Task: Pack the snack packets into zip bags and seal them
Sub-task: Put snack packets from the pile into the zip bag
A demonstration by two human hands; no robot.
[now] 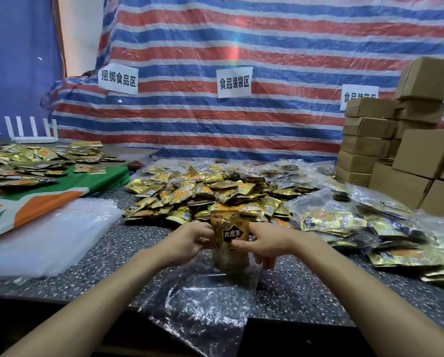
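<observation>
A small stack of gold-and-black snack packets (230, 229) stands upright between my hands, its lower half inside the mouth of a clear zip bag (203, 302) that hangs toward me over the counter's front edge. My left hand (187, 239) pinches the packets and bag mouth from the left. My right hand (263, 242) grips them from the right, fingers curled around the bag opening. A big heap of loose gold packets (203, 194) lies just beyond my hands.
Filled clear bags of packets (370, 222) are piled on the right. Cardboard boxes (409, 163) are stacked at the far right. A stack of empty clear bags (48, 238) lies left, beside a green-orange cloth (35, 197) with more packets. A striped tarp hangs behind the speckled counter (128, 256).
</observation>
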